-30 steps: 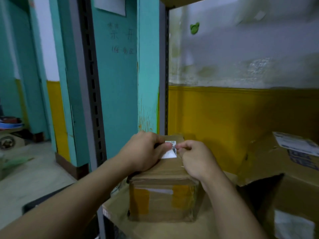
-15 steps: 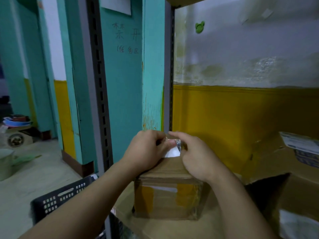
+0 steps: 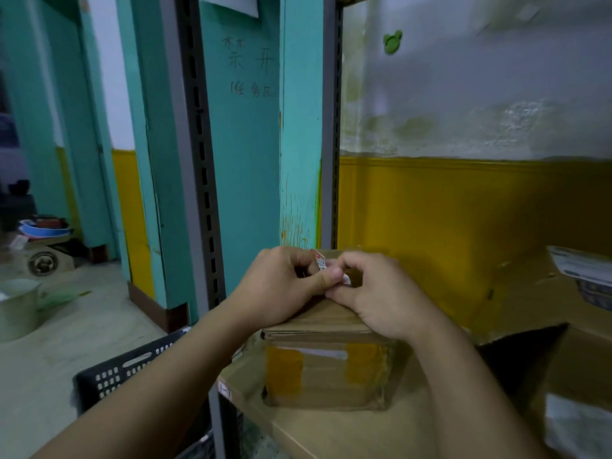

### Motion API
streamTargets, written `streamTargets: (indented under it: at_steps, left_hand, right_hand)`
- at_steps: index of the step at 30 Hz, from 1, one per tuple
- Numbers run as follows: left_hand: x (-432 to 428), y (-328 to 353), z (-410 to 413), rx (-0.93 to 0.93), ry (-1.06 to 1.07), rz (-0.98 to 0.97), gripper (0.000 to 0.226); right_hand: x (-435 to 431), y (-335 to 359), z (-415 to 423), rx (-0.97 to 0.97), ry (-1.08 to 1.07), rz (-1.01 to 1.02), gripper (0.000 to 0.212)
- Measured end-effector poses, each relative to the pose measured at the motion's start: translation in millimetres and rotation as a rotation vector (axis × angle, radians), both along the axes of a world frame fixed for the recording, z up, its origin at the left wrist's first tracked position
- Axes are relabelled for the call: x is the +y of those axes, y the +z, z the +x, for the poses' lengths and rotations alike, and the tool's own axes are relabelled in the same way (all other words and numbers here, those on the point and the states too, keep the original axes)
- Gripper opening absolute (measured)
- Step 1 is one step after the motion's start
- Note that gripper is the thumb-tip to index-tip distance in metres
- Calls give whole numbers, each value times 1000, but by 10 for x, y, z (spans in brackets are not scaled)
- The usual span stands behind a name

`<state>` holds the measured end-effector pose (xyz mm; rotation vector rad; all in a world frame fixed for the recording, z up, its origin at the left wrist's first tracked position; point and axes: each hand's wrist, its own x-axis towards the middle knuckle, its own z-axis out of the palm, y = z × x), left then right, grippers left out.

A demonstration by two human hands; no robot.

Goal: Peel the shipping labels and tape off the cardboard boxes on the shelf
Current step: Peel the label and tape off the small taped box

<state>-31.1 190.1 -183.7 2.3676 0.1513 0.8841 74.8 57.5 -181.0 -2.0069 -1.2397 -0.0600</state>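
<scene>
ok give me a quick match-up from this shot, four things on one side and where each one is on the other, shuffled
Things
1. label
2. box
3. crate
4. green sticker

Places
A. high on the white wall
B. low down, left of the shelf
C. pinched between left hand and right hand
D. on the shelf, under both hands

Pairs: 1-C, 2-D, 3-B, 4-A
</scene>
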Motion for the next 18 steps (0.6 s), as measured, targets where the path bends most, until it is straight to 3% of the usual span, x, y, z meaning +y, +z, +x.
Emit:
streamTargets:
  at_steps: [3,6,9,12,16,18]
  left_hand:
    - [-1,-15,-15,-41,36,27,50]
    - [-2,-18,-41,-45,78,103,48]
    - [1,-11,-105,-20,133,230,56]
    - [10,18,-206,120,161,372,60]
    - [59,100,-318,291,61,411,27]
    - [56,107,-346,332,31,408,27]
  right_hand:
    - [9,-12,13,59,74,-60,39]
    - [7,-31,2,50,11,-85,53]
    - [-10,-37,-1,32,-71,-58,49]
    - [-39,-22,-2,94,-119,26,46]
    - [-17,-42,31,186,-147,80,44]
    - [-3,-56,45,206,-178,128,40]
